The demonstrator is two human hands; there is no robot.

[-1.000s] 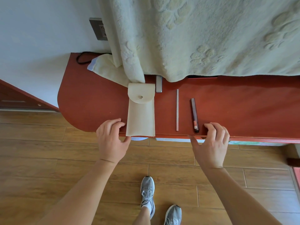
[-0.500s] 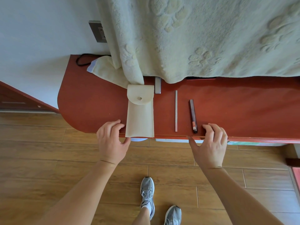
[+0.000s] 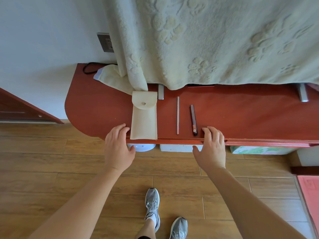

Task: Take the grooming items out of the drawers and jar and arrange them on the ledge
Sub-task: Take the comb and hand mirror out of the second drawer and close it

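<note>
Fingers (image 3: 120, 129) of the left hand (image 3: 119, 149) lie loose on the front edge of the red ledge (image 3: 96, 107), holding nothing. They sit just beside the cream pouch (image 3: 144, 121) in the middle of the frame, maybe to nudge it straight. Next come a thin stick (image 3: 177, 115) and a dark pen (image 3: 193, 119), side by side like a neat row. The right hand (image 3: 211, 149) rests its bent fingers on the edge by the pen, holding nothing too.
</note>
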